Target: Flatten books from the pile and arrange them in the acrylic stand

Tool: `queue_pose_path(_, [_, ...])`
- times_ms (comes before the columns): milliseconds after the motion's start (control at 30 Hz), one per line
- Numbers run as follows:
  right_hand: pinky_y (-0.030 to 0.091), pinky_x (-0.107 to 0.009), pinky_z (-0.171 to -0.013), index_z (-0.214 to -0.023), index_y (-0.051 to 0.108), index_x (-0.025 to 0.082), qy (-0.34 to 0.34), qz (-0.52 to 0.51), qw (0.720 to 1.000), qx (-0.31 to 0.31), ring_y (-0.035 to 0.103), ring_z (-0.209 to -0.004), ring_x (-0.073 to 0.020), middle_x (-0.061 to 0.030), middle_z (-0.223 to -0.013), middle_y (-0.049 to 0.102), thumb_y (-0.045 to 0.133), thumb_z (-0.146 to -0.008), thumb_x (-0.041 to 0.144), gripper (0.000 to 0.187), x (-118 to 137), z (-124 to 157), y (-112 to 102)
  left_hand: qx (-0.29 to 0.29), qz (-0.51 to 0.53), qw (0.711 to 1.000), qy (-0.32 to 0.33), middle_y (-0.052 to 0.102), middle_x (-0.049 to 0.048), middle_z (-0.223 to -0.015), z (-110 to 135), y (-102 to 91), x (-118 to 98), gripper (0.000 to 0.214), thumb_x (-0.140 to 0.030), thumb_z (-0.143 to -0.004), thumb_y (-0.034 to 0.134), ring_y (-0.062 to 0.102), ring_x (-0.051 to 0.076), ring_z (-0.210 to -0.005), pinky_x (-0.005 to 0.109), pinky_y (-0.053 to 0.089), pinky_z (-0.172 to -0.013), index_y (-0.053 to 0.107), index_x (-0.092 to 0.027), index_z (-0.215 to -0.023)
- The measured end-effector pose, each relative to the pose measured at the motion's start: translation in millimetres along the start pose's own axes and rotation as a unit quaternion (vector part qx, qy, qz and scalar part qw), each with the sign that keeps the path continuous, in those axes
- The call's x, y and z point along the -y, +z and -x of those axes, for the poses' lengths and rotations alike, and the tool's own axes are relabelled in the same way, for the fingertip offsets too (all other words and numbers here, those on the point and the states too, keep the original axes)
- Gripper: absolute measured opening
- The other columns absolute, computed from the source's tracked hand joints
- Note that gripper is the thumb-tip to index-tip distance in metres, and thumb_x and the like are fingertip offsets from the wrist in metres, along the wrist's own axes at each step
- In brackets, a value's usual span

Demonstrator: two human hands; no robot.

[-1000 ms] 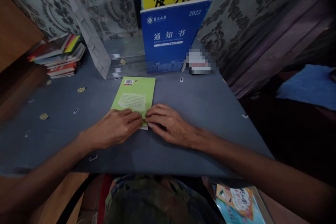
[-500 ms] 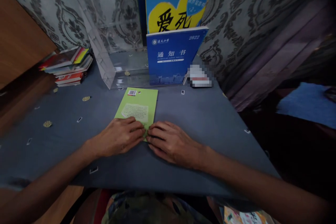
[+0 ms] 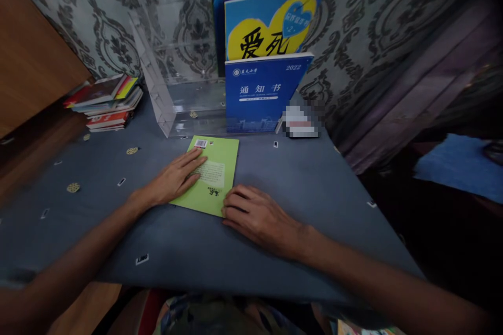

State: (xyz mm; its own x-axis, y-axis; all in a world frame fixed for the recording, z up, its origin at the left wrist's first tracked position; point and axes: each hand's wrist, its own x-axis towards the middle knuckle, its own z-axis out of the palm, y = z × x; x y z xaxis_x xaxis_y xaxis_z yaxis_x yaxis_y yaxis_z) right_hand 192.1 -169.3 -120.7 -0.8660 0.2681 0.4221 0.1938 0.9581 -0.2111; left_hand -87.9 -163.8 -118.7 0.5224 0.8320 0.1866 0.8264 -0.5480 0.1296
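Note:
A thin green book (image 3: 214, 201) lies on the table with its back cover up, showing a barcode at the top and a pale block of print. Across its left side rests my left hand (image 3: 173, 178), flat, fingers stretched out towards the barcode and the thumb apart. My right hand (image 3: 255, 214) is at the book's lower right corner. Its fingers are bent and close together on that corner; the thumb is hidden beneath them.
Behind the green book stands a clear acrylic rack (image 3: 157, 89). Its right side holds a blue booklet (image 3: 255, 99) and a yellow and blue book (image 3: 271, 21). A stack of books (image 3: 110, 99) lies at the back left. A blurred-out item (image 3: 301, 123) sits right of the rack.
My left hand has moved from the book's lower edge up and left, its fingers spreading flat over the cover. My right hand stays at the lower right corner. The view has tilted slightly up.

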Motion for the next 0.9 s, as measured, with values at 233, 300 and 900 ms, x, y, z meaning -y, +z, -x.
queue_pose_path(233, [0.051, -0.033, -0.079, -0.09, 0.064, 0.016, 0.004, -0.026, 1.0, 0.009, 0.057, -0.09, -0.0199, -0.0075, -0.089, 0.066, 0.051, -0.1, 0.019, 0.017, -2.1, 1.7, -3.5, -0.025, 0.005, 0.999, -0.039, 0.032, 0.017, -0.161, 7.9, 14.4, -9.7, 0.051, -0.036, -0.105, 0.034, 0.023, 0.026, -0.152, 0.051, 0.029, -0.121, 0.041, -0.013, -0.15])
queue_pose_path(300, [0.052, -0.034, -0.08, -0.091, 0.064, 0.016, 0.008, -0.032, 0.999, 0.006, 0.057, -0.091, -0.0204, -0.0082, -0.09, 0.067, 0.05, -0.1, 0.019, 0.017, -3.1, 3.4, -3.5, -0.044, -0.003, 0.998, -0.051, 0.034, 0.0171, -0.16, 10.4, 19.0, -12.9, 0.05, -0.036, -0.104, 0.036, 0.025, 0.028, -0.151, 0.051, 0.032, -0.12, 0.043, -0.014, -0.149])
queue_pose_path(900, [0.052, -0.036, -0.082, -0.096, 0.066, 0.016, 0.025, -0.112, 0.993, -0.007, 0.057, -0.092, -0.0203, -0.0088, -0.095, 0.068, 0.054, -0.099, 0.019, 0.013, -10.0, 5.5, -2.5, 0.013, -0.008, 0.986, 0.164, 0.064, 0.0136, -0.136, 11.2, -21.7, -47.2, 0.037, -0.034, -0.1, 0.052, 0.057, 0.025, -0.131, 0.044, 0.051, -0.107, 0.06, -0.016, -0.132])
